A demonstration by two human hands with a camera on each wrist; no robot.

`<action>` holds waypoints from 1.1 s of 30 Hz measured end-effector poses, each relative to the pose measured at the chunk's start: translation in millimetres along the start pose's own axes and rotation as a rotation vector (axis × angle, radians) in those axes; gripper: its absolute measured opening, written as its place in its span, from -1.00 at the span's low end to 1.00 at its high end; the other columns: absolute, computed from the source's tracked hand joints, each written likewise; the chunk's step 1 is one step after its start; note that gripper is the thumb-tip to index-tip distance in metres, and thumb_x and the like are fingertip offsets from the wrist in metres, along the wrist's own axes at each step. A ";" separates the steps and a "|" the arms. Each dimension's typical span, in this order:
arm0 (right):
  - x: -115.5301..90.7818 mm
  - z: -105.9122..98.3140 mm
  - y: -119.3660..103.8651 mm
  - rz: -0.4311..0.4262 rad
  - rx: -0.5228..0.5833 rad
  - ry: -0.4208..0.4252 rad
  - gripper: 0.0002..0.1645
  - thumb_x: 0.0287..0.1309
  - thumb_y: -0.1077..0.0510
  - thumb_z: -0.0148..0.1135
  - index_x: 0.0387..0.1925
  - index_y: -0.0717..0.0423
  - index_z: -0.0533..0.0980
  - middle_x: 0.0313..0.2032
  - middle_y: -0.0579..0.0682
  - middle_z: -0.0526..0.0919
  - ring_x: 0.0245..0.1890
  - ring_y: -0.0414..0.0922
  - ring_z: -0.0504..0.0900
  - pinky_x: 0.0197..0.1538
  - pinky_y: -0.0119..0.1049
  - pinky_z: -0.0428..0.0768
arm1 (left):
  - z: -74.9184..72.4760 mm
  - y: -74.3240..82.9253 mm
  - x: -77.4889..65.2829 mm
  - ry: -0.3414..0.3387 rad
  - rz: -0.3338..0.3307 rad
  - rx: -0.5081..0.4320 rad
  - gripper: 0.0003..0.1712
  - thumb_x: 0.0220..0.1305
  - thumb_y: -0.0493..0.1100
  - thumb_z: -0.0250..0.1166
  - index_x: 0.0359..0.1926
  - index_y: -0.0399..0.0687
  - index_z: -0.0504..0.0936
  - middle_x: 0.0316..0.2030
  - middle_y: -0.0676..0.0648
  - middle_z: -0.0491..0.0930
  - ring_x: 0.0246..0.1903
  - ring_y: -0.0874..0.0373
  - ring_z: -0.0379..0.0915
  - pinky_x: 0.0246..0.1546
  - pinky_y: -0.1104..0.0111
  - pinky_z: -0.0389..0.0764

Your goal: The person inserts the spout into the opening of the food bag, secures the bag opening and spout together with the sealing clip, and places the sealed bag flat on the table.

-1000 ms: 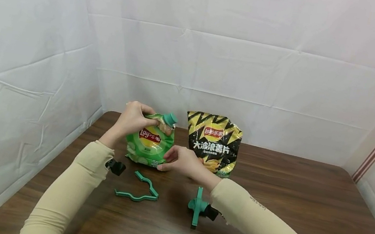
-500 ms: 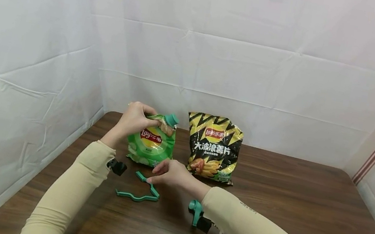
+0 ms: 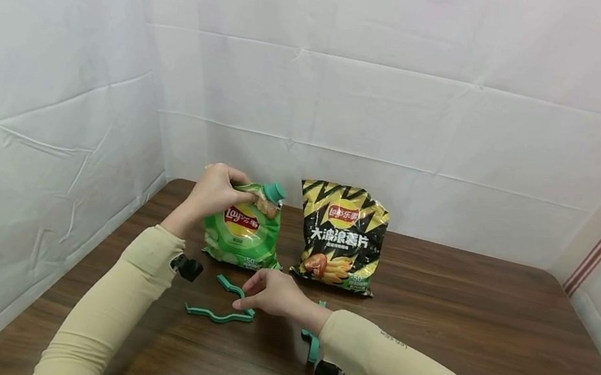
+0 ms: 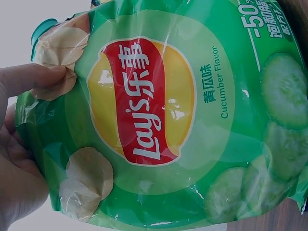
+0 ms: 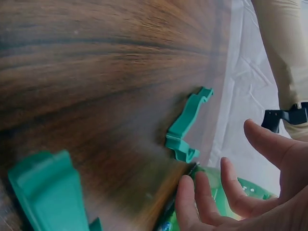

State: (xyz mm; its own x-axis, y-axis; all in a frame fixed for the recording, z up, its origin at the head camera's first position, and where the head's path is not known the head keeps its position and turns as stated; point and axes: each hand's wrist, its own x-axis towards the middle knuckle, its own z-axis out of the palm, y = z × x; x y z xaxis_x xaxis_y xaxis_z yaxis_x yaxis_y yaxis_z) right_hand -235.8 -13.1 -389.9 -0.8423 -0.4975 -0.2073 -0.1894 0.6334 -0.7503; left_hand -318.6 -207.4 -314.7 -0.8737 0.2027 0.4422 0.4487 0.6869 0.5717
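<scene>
My left hand pinches the top edge of a green Lay's chip bag, which stands at the back left. In the left wrist view the thumb presses on the printed chips of the bag's front. A round green cap sticks up at the bag's top right corner. An unfolded green bag clip lies on the table in front of the bag. Over the clip's right end hovers my right hand, its fingers loosely bent; the right wrist view shows them spread and apart from the clip.
A black and yellow Lay's bag stands upright to the right of the green one. Partly behind my right wrist lies another green clip with a spout. White cloth hangs behind the brown table.
My right hand has left the lower right of the green bag and come down toward me, over the unfolded clip. The left hand keeps its hold on the bag.
</scene>
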 end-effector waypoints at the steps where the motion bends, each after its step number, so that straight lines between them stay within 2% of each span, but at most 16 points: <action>1: -0.7 0.8 0.3 0.001 -0.003 0.002 -0.68 -0.08 -0.05 0.48 -0.32 -0.02 0.59 -0.29 -0.17 0.66 -0.27 -0.22 0.56 -0.24 -0.32 0.53 | 0.0 0.3 0.2 0.000 -0.001 -0.001 -0.87 0.06 -0.13 0.39 -0.43 -0.09 0.77 -0.48 -0.09 0.72 -0.58 0.15 0.54 -0.56 0.33 0.51; 13: -4.1 11.9 4.1 0.022 0.016 -0.039 -0.71 -0.09 0.01 0.49 -0.34 0.00 0.59 -0.28 -0.12 0.62 -0.23 -0.17 0.54 -0.20 -0.27 0.51 | -0.6 1.9 -1.1 -0.008 0.000 -0.007 -0.88 0.07 -0.14 0.38 -0.43 -0.09 0.76 -0.49 -0.09 0.71 -0.58 0.05 0.56 -0.57 0.34 0.49; 19: -5.0 15.3 4.2 0.033 0.043 -0.054 -0.74 -0.08 0.02 0.49 -0.35 0.02 0.62 -0.28 -0.10 0.60 -0.26 -0.18 0.51 -0.26 -0.30 0.49 | -0.8 1.4 -1.8 -0.012 -0.014 -0.004 -0.87 0.08 -0.14 0.38 -0.41 -0.09 0.76 -0.46 -0.10 0.72 -0.55 0.07 0.56 -0.54 0.34 0.50; 24: -2.3 16.7 4.3 0.067 0.081 -0.075 -0.78 -0.09 0.07 0.50 -0.38 0.01 0.63 -0.27 -0.10 0.58 -0.41 -0.20 0.50 -0.41 -0.36 0.52 | -0.6 1.5 -1.4 -0.008 -0.017 -0.001 -0.88 0.07 -0.14 0.37 -0.42 -0.09 0.76 -0.47 -0.10 0.72 -0.55 0.07 0.56 -0.54 0.34 0.50; 28: 0.0 18.3 5.3 0.071 0.052 -0.093 -0.83 -0.11 0.10 0.51 -0.43 -0.03 0.65 -0.37 -0.13 0.56 -0.51 -0.23 0.49 -0.46 -0.37 0.55 | -0.4 1.6 -1.0 -0.007 -0.014 -0.003 -0.88 0.06 -0.14 0.37 -0.42 -0.09 0.76 -0.47 -0.10 0.71 -0.56 0.08 0.55 -0.55 0.34 0.50; 33: -0.8 18.0 5.6 0.032 0.015 -0.108 -0.85 -0.15 0.20 0.52 -0.47 -0.02 0.67 -0.54 -0.15 0.54 -0.57 -0.26 0.45 -0.48 -0.41 0.55 | -0.3 1.5 -0.4 -0.005 -0.018 -0.006 -0.88 0.05 -0.14 0.37 -0.42 -0.09 0.76 -0.46 -0.09 0.72 -0.56 0.13 0.54 -0.55 0.34 0.51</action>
State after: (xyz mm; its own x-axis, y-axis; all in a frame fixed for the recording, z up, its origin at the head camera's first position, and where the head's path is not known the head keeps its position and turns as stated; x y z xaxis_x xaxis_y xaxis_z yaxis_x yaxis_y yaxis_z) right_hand -227.1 -19.9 -405.2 -0.7886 -0.5384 -0.2971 -0.1552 0.6417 -0.7511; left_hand -317.5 -206.6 -313.8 -0.8824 0.1939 0.4286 0.4342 0.6865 0.5833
